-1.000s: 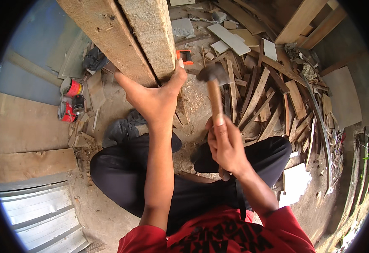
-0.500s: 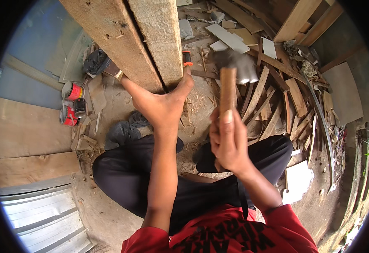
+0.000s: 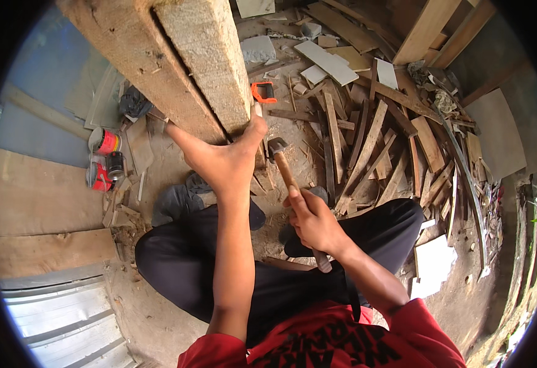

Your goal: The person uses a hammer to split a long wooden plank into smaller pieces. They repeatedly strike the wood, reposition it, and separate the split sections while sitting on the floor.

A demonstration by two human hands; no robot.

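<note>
Two rough wooden beams (image 3: 204, 64) rise side by side at the upper left, with a dark gap between them. My left hand (image 3: 222, 162) is spread round their near face, thumb along the right edge and fingers round the left side, which hides the fingertips. My right hand (image 3: 314, 224) is closed round the wooden handle of a hammer (image 3: 288, 172). The hammer's dark metal head is up and forward, close to the lower right side of the beams; whether it touches wood, I cannot tell. An orange and black handle-like piece (image 3: 263, 92) shows just right of the beams.
Scrap wood (image 3: 373, 147) lies heaped across the right side. Red and black cans (image 3: 104, 141) stand at the left, near leaning boards (image 3: 44, 190). Corrugated metal (image 3: 66, 319) lies at the lower left. My crossed legs (image 3: 182, 257) are below my hands.
The hammer has swung down and left from a raised, blurred position towards the beams. The beams and my left hand have shifted slightly left in view, exposing more of the orange piece.
</note>
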